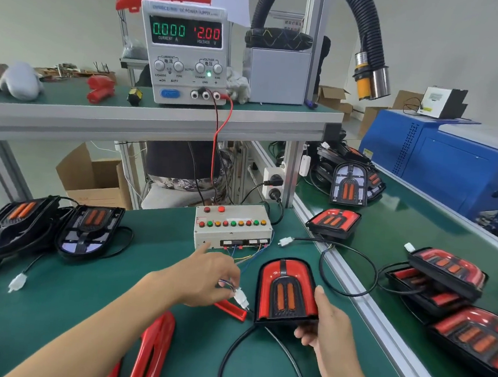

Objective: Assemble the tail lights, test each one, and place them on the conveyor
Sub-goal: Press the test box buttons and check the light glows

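An assembled tail light with a red lens stands tilted on the green bench, and my right hand grips its lower right edge. Its black cable loops away to a white plug lying loose near the test box. My left hand pinches the test box's white connector on thin coloured wires, index finger pointing at the box. Two uncovered black housings lie at the left. Finished tail lights lie on the conveyor to the right.
A DC power supply on the upper shelf reads 0.000 A and 12.00 V, its red and black leads dropping to the test box. Loose red lens covers lie near the front edge. A blue machine stands beyond the conveyor.
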Available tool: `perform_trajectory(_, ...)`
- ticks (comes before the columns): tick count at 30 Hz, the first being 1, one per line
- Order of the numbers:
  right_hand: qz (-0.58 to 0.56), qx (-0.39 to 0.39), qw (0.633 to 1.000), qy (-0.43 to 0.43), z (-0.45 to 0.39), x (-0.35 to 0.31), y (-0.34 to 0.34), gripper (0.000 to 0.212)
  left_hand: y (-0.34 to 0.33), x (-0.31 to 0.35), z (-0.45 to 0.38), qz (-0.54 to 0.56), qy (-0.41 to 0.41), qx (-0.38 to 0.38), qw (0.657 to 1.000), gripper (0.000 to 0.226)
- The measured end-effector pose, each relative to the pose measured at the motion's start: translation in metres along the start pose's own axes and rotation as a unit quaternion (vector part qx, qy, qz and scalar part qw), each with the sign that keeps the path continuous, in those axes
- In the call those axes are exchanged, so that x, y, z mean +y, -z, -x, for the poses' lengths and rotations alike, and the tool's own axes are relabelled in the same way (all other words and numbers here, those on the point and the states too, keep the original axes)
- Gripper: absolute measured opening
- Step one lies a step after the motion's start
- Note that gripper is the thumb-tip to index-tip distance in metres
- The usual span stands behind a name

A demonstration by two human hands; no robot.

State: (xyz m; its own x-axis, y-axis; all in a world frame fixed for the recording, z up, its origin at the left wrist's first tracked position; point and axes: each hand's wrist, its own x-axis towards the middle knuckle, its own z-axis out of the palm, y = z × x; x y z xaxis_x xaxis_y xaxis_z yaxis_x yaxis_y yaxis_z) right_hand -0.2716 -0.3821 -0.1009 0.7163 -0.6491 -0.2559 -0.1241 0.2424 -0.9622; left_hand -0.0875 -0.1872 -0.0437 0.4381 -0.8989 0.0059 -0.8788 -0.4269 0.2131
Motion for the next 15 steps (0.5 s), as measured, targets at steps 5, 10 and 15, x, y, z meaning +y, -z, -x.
perform_trajectory(5, 0.015, 0.026, 0.999, -0.016, 0.001, -0.006, -0.003, 0.049, 0.003, 0.003, 0.015, 0.003, 0.002, 0.01, 1.0, 0.015)
perform_trajectory(10, 0.318, 0.184, 0.927, 0.077, 0.027, 0.007, -0.002, 0.077, 0.009, 0.003, 0.024, 0.021, 0.001, 0.033, 0.999, 0.015)
perform_trajectory(15, 0.448, 0.207, 0.784, 0.378, 0.053, 0.011, -0.031, 0.055, 0.019, 0.008, 0.028, 0.094, -0.001, 0.052, 0.994, 0.012)
